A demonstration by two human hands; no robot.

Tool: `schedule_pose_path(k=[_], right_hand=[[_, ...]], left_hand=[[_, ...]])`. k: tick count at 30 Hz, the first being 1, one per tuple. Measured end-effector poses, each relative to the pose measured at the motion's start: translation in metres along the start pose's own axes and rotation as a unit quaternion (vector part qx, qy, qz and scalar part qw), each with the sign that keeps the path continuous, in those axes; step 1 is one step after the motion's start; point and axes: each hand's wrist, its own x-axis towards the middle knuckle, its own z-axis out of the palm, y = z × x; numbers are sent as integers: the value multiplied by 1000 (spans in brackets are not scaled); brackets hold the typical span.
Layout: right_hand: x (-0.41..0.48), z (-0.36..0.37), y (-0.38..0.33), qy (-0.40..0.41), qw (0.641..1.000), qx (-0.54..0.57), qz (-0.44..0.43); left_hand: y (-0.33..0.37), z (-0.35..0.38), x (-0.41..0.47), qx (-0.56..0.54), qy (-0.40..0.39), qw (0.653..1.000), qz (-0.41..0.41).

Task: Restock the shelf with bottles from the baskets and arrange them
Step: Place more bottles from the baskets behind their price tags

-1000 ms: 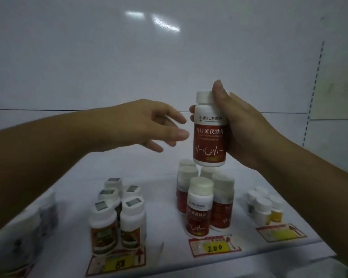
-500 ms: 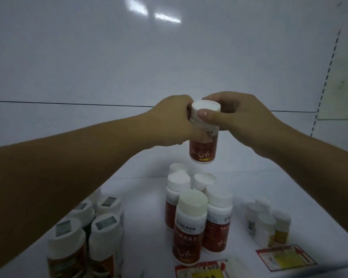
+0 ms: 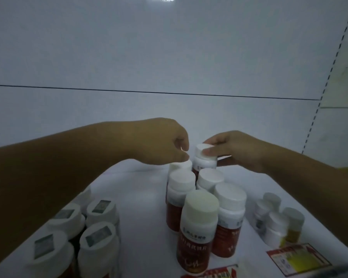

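A red-labelled bottle with a white cap [image 3: 205, 158] stands at the back of a cluster of like bottles [image 3: 199, 217] on the white shelf [image 3: 141, 227]. My right hand [image 3: 235, 150] grips that bottle's cap from the right, thumb across the front. My left hand [image 3: 165, 141] hovers just left of it with curled fingers, its fingertips above the cap of the neighbouring back bottle [image 3: 180, 166]. Whether the left fingers touch anything cannot be made out.
Several white-capped bottles with square seals [image 3: 82, 229] stand at the near left. A group of smaller white bottles [image 3: 277, 219] sits at the right. Red-and-yellow price tags [image 3: 297, 261] line the shelf's front edge. The white back wall rises behind.
The held bottle has come down from mid-air to the back of the red cluster. My left hand has let go of its body and now hovers beside it.
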Motion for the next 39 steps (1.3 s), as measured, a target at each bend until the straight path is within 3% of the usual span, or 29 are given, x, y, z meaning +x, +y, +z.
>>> schedule_pose_path(k=[6, 8, 10, 12, 14, 17, 20, 22, 26, 29, 33, 39], right_hand=[[6, 11, 17, -79, 996, -23, 38], [-1, 10, 18, -64, 997, -44, 25], [-12, 3, 17, 7, 987, -156, -38], [-33, -9, 14, 67, 947, -291, -116], [-63, -24, 17, 77, 917, -358, -157], [-120, -40, 31, 85, 903, -366, -210], [-197, -45, 58, 130, 883, -318, -321], [-245, -49, 85, 106, 877, -292, -368], [-299, -50, 160, -34, 882, -362, -300], [-288, -42, 216, -116, 883, -404, -209], [-260, -14, 282, -80, 955, -278, -68], [-200, 43, 370, -123, 953, -275, 26]], left_hand=[[22, -2, -29, 7, 10, 998, -63], [39, 0, -39, 16, 18, 996, -90], [60, 2, -46, 27, 31, 992, -117], [83, 5, -51, 27, 43, 989, -142], [109, 12, -56, 54, 46, 984, -161], [153, 31, -62, 26, 96, 978, -185], [204, 63, -75, -108, 200, 964, -135], [231, 93, -83, -184, 195, 958, -102], [251, 171, -95, -155, 35, 981, -113], [233, 224, -102, -207, -15, 957, -202], [204, 297, -109, -250, -15, 929, -271], [147, 392, -91, -173, -57, 951, -250]])
